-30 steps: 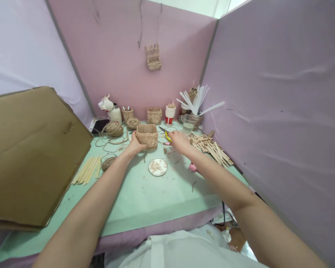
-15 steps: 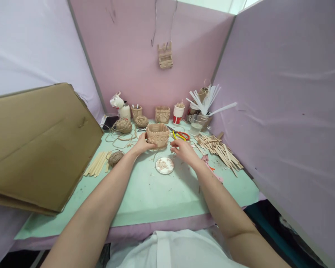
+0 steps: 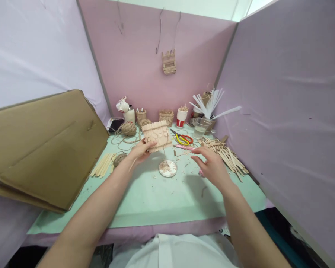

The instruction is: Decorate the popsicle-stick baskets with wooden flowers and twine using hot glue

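My left hand (image 3: 142, 150) grips a small basket (image 3: 156, 136) of pale wooden pieces by its lower left side, thumb across the front. The basket is tilted, with a wall of overlapping chips and a twisted rim facing me. My right hand (image 3: 210, 163) hovers at the right with thumb and fingers apart, nothing between them. Just beyond its fingertips lies a pink pen-like stick (image 3: 184, 147). Below the basket, a round shallow dish (image 3: 168, 168) holds white stuff and wood chips. Scissors (image 3: 182, 138) with red and yellow handles lie behind.
Wooden sticks (image 3: 226, 154) are heaped at the right, and paler sticks (image 3: 102, 165) lie at the left near twine balls (image 3: 127, 128). A large cardboard sheet (image 3: 44, 149) leans at the left. Along the back stand a second basket (image 3: 166, 117), a paper cup (image 3: 181, 117) and a plastic cup (image 3: 200, 128).
My left hand has lifted and tipped the basket, turning its side toward me. My right hand has moved away to the right. The view has shifted slightly.
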Action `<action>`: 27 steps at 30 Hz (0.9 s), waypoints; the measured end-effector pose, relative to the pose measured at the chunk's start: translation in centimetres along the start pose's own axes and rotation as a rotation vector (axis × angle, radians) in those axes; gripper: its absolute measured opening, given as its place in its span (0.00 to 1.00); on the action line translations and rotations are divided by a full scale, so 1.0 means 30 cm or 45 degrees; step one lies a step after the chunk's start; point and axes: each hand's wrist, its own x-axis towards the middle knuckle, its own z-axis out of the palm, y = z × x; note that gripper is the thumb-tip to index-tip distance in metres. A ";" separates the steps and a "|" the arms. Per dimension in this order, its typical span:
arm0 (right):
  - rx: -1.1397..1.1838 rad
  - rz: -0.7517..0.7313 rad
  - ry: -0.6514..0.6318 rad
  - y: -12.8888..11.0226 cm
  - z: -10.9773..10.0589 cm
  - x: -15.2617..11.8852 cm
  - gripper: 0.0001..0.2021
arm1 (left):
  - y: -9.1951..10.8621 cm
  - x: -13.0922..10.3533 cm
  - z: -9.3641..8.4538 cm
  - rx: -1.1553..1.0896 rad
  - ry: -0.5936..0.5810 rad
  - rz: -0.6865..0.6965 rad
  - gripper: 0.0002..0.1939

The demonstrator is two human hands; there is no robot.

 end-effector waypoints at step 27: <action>-0.194 0.478 -0.127 0.112 -0.077 -0.095 0.14 | 0.030 -0.072 0.030 -0.355 0.069 -0.098 0.24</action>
